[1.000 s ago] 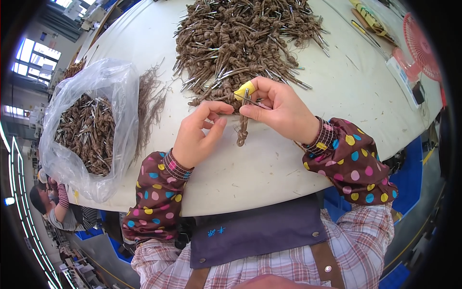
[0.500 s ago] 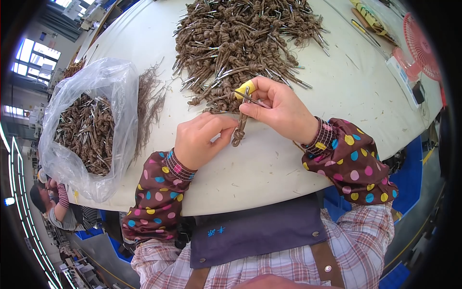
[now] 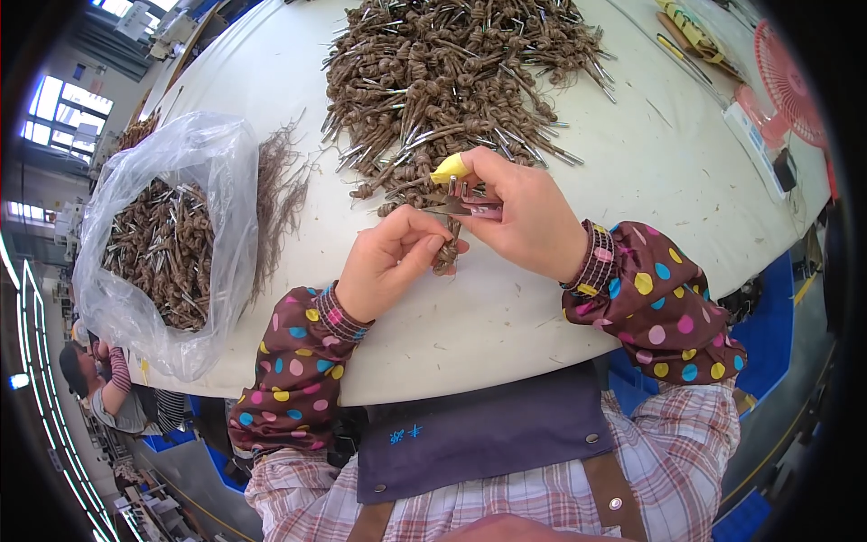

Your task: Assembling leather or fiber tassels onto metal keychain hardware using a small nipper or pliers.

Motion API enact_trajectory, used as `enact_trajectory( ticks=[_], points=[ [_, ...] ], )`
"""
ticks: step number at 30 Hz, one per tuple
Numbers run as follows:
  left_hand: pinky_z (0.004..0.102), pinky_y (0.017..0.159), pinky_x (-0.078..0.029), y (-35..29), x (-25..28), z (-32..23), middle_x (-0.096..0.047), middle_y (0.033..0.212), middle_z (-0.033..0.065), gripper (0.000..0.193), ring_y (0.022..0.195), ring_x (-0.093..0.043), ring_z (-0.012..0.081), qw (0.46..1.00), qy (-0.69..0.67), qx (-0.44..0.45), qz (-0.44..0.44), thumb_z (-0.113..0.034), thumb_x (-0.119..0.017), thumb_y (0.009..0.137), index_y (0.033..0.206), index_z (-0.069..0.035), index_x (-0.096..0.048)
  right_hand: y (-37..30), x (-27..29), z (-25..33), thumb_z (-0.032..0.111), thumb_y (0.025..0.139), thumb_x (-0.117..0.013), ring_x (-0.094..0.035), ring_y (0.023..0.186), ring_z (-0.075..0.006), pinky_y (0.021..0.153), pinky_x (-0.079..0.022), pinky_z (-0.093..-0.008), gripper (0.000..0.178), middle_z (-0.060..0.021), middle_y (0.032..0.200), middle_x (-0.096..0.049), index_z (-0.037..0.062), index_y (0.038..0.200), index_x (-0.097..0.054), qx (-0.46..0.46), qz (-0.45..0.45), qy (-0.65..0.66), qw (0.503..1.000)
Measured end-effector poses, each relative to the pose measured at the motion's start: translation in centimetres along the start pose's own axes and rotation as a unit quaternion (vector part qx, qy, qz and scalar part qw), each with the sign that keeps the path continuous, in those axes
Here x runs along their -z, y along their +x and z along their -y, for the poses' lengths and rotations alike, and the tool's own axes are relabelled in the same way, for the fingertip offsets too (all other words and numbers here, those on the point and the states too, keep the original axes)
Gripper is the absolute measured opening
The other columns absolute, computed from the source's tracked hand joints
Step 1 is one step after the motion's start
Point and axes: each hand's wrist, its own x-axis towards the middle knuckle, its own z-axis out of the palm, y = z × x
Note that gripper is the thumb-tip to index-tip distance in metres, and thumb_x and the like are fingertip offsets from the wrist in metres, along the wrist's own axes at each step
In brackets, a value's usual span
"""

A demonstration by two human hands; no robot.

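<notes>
A knotted brown cord [image 3: 446, 260] with metal tips hangs between my hands, above the near side of the pile. My left hand [image 3: 386, 257] is closed, pinching the cord by its knot between thumb and fingertips. In my right hand [image 3: 522, 212] I grip small thread snips [image 3: 480, 209], their pointed blade lying across the cord just above my left fingertips. The cord's metal ends stick up beside the snips. Yellow tape [image 3: 449, 169] wraps my right index finger. Part of the cord and the snips' handle is hidden by my fingers.
Beyond my hands is a large pile of similar knotted cords [image 3: 442, 90]. At left stands a clear plastic bag [image 3: 237, 181] with more cords, beside loose brown threads [image 3: 282, 194]. A pink fan [image 3: 784, 86] and a white power strip [image 3: 757, 149] sit at right. Another person [image 3: 104, 379] is far left.
My left hand has moved slightly right and lies closer to my right hand. The snips have turned, so more of their handle shows, and the blade points left across the cord.
</notes>
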Motion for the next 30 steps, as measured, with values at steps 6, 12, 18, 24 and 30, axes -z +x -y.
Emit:
enact_trajectory(
  ticks=[6,12,18,24,30],
  points=[
    [0.0257,0.071,-0.05,0.2,0.2,0.6,-0.063,0.097,0.0095,0.009,0.079,-0.06,0.0107,0.997,0.028,-0.069,-0.014,-0.002,-0.047,0.094,0.102,0.001,-0.05,0.5,1.1,1.7,0.02,0.078,-0.072,-0.066,0.078,-0.0246,0.065,-0.052,-0.0327,0.039,-0.0093,0.086,-0.062,0.0046,0.106,-0.049,-0.072,0.024,0.013,0.997],
    [0.0247,0.066,-0.048,0.0,0.4,0.0,-0.063,0.088,0.0075,0.009,0.073,-0.06,0.0115,0.968,0.202,-0.095,-0.11,0.002,-0.053,0.089,0.097,-0.001,-0.055,-0.2,1.6,1.8,0.036,0.083,-0.066,-0.063,0.07,-0.0229,0.057,-0.049,-0.0309,0.033,-0.0068,0.079,-0.06,0.0057,0.091,-0.055,-0.043,-0.001,-0.051,0.998],
    [0.0252,0.066,-0.048,-0.1,0.4,0.3,-0.062,0.086,0.0092,0.011,0.071,-0.061,0.0138,0.946,0.254,-0.122,-0.162,0.001,-0.057,0.086,0.097,-0.002,-0.058,-0.5,0.6,1.6,0.024,0.078,-0.072,-0.056,0.058,-0.021,0.05,-0.043,-0.0287,0.026,-0.0058,0.069,-0.054,0.0042,0.078,-0.055,0.009,0.029,-0.133,0.991],
    [0.0262,0.067,-0.048,0.3,0.8,0.7,-0.062,0.086,0.0105,0.013,0.076,-0.062,0.0152,0.919,0.315,-0.189,-0.141,0.001,-0.058,0.086,0.098,-0.003,-0.058,-0.4,0.6,1.5,0.023,0.078,-0.072,-0.057,0.058,-0.0208,0.05,-0.043,-0.0296,0.024,-0.0047,0.069,-0.054,0.0058,0.077,-0.055,0.007,0.033,-0.148,0.988],
    [0.0238,0.066,-0.047,-0.1,0.4,0.4,-0.063,0.083,0.0079,0.008,0.074,-0.062,0.0122,0.973,0.189,-0.048,-0.122,-0.002,-0.054,0.09,0.098,-0.001,-0.054,-0.5,0.4,1.4,0.024,0.077,-0.072,-0.057,0.059,-0.021,0.05,-0.042,-0.0299,0.024,-0.0039,0.068,-0.053,0.0069,0.076,-0.055,0.012,0.036,-0.159,0.986]
  ],
)
